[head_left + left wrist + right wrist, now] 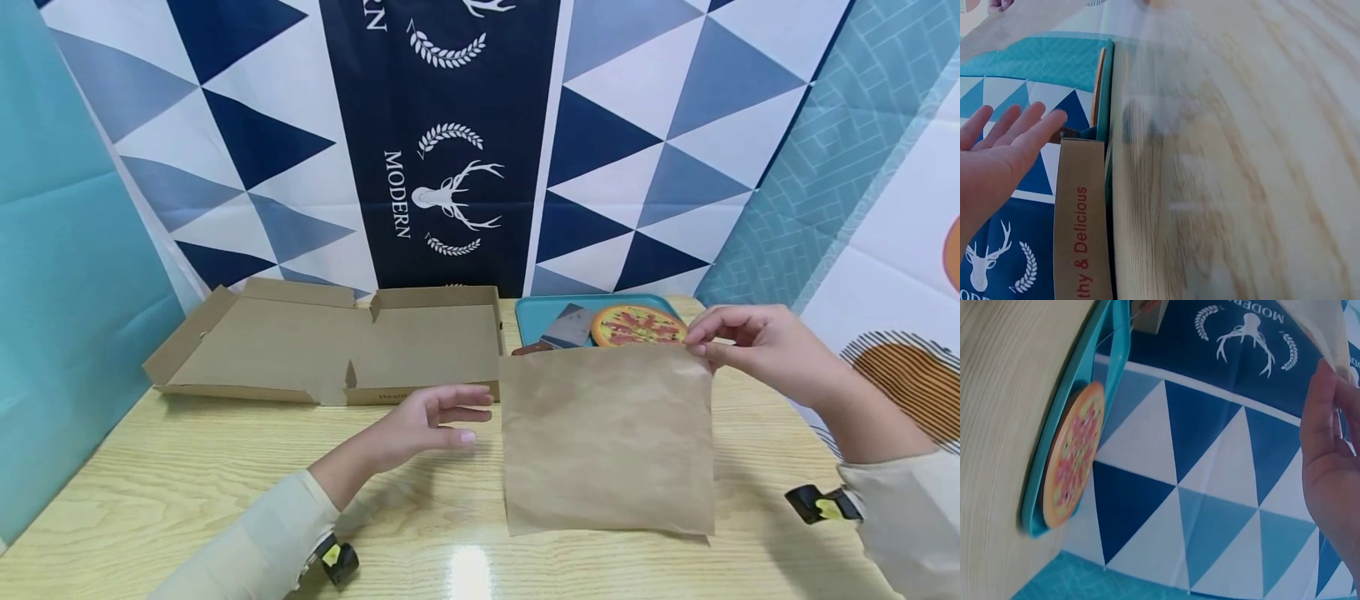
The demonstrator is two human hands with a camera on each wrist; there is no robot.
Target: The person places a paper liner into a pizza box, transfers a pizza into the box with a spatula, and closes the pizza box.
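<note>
A square sheet of brown paper (609,442) hangs by its upper right corner from my right hand (780,354), which pinches it between thumb and fingertips. In the right wrist view that hand (1334,437) holds the pale edge of the paper (1322,325) at the top right. My left hand (427,429) is over the table with fingers extended, a short way left of the paper's left edge and holding nothing. Behind it lies an unfolded cardboard pizza box (427,346), whose printed side (1082,219) shows in the left wrist view.
At the back right, a teal tray (540,310) bears a toy pizza (633,323) and a spatula with a metal blade (570,327); the paper covers the tray's front. The box's lid (262,342) lies flat toward the left. A patterned cloth (450,167) stands behind the wooden table (420,542).
</note>
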